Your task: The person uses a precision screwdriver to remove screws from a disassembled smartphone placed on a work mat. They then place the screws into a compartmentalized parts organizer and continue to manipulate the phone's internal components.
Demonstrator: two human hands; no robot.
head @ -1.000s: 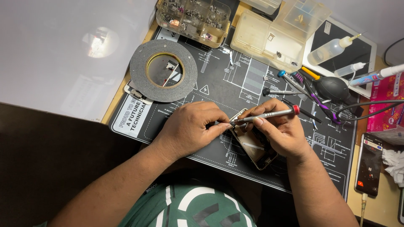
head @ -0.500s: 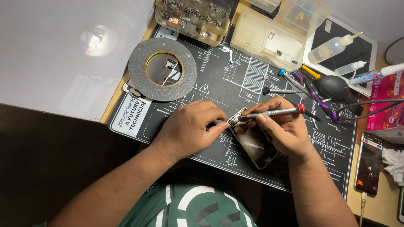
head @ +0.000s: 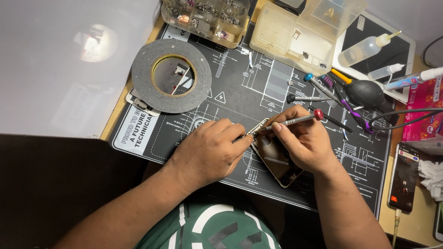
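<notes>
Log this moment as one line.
left hand: steadies phone | right hand: holds screwdriver, tip at phone's top edge | surface: black mat

Both hands point(head: 210, 152) point(head: 302, 140) close together, fingers curled

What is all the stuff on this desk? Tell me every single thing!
Work mat: one, black with white lines, middle of desk.
Tape roll: one, grey, on the mat's left part.
Parts boxes: two, clear, top edge.
Squeeze bottles: two, clear, top right.
Air blower: one, black, right of mat.
Spare screwdrivers: several, beside the blower.
Lit phone: one, black, far right.
Opened phone: one, dark, between the hands.
Screwdriver: one, silver with red cap, in right hand.
Left hand: steadying the opened phone.
Right hand: gripping the screwdriver.
</notes>
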